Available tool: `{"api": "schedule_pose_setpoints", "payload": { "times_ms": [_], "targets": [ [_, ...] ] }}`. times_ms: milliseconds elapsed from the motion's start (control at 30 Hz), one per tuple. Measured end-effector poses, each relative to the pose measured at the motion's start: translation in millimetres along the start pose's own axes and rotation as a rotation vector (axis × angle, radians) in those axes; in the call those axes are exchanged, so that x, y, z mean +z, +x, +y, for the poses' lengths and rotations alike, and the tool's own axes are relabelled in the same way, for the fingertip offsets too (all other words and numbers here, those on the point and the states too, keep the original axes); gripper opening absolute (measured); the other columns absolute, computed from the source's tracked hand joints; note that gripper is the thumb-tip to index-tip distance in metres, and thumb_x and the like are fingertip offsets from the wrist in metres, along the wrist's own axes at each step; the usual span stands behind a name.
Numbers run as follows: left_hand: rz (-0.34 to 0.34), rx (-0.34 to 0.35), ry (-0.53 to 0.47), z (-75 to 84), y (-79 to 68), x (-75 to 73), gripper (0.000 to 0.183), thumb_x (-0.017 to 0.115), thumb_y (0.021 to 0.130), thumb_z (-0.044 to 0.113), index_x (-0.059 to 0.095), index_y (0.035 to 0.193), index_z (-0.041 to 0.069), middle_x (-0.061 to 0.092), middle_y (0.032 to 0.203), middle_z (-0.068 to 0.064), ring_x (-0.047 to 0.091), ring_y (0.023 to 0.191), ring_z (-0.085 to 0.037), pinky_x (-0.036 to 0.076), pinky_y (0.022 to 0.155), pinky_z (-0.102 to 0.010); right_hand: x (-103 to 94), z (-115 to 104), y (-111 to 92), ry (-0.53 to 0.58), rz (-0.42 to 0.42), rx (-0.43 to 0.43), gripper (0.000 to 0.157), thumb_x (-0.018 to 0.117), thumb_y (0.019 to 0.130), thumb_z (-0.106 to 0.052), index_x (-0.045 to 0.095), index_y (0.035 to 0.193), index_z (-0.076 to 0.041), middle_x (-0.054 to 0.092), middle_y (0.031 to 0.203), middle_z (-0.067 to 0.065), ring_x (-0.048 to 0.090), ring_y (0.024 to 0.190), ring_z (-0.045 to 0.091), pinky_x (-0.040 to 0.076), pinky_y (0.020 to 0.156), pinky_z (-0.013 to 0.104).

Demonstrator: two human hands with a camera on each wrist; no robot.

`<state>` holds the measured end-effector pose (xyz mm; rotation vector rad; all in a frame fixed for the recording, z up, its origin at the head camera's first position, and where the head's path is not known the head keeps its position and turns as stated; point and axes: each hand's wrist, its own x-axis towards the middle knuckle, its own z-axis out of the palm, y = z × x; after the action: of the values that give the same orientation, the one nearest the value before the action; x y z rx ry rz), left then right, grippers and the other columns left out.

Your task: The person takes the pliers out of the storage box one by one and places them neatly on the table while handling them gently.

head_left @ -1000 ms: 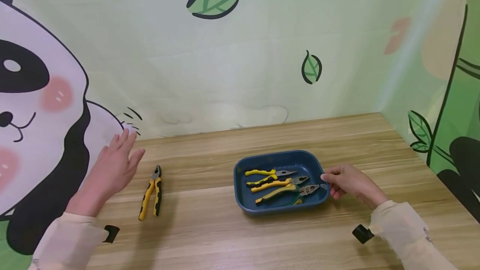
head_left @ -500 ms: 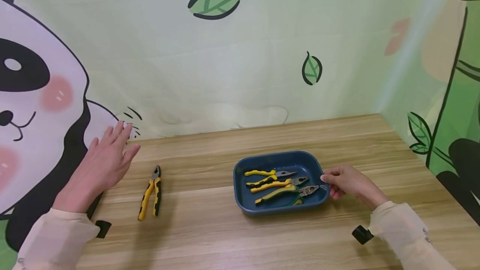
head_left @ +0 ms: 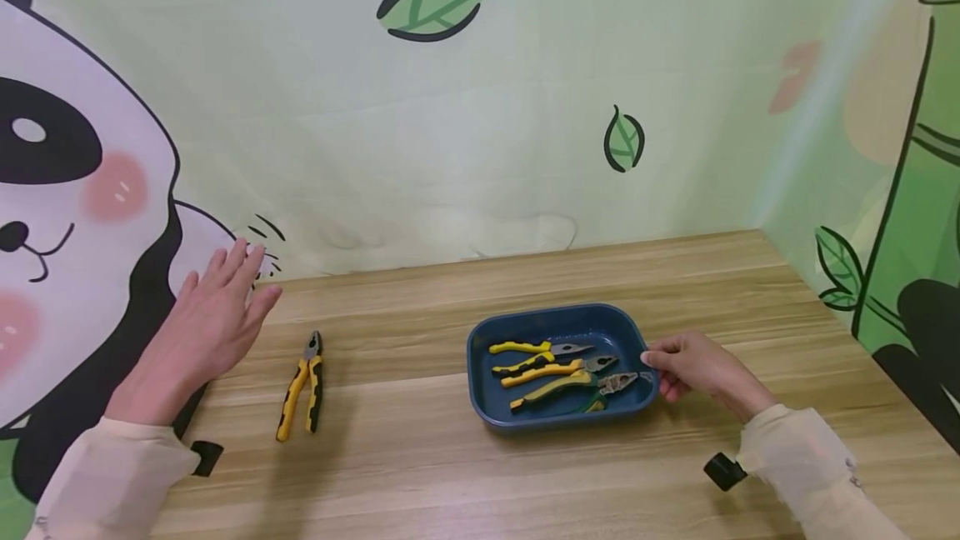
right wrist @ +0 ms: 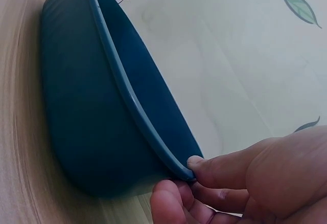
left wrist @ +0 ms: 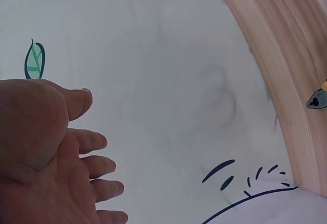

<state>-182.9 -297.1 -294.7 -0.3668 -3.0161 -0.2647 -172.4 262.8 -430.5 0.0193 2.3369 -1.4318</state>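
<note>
My right hand point(head_left: 697, 369) pinches the right end of a blue tray's rim, thumb on top and fingers below, as the right wrist view shows closely. In that blue tray point(head_left: 480, 407) lie three pairs of pliers: yellow-black long-nose pliers point(head_left: 525, 347), orange-yellow pliers point(head_left: 543, 372) and green-yellow combination pliers point(head_left: 558, 388). Holding nothing, my left hand point(head_left: 202, 323) hovers at the left with its fingers extended. Beside it on the table, yellow-black pliers point(head_left: 302, 382) lie with handles spread and nose pointing away; only their tip shows in the left wrist view.
The wood-grain table point(head_left: 405, 473) backs onto a cloth wall printed with a panda point(head_left: 67, 273) and leaves. A green bamboo print point(head_left: 918, 215) covers the right side wall. Black wrist mounts point(head_left: 724, 471) show by both sleeves.
My left hand has drifted slightly left and away from the loose pliers, then stayed there. My right hand, the tray and the pliers have not moved.
</note>
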Motion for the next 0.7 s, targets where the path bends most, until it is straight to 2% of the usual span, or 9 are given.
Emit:
{"api": "schedule_pose_setpoints", "payload": {
  "times_ms": [333,700],
  "targets": [
    [0.006,-0.002,-0.027,3.4,0.5,3.9,0.069,0.035,0.113,0.039,0.014,0.161,-0.006,0.006,0.165,-0.034,0.001,0.152,-0.053,0.001,0.116,-0.071,-1.3,1,1,0.000,-0.010,-0.008,0.028,0.054,0.108,-0.010,0.063,0.118,0.014,0.058,0.069,0.006,0.059,0.058,0.014,0.056,0.057,0.029],
    [-0.009,0.028,-0.040,26.7,5.9,7.8,0.070,0.038,0.113,0.038,0.015,0.160,-0.008,0.009,0.164,-0.035,0.005,0.152,-0.053,0.008,0.116,-0.071,0.2,1,1,0.004,-0.004,0.004,0.025,0.054,0.108,-0.010,0.064,0.113,0.012,0.058,0.069,0.006,0.059,0.058,0.014,0.055,0.057,0.028]
  ]
}}
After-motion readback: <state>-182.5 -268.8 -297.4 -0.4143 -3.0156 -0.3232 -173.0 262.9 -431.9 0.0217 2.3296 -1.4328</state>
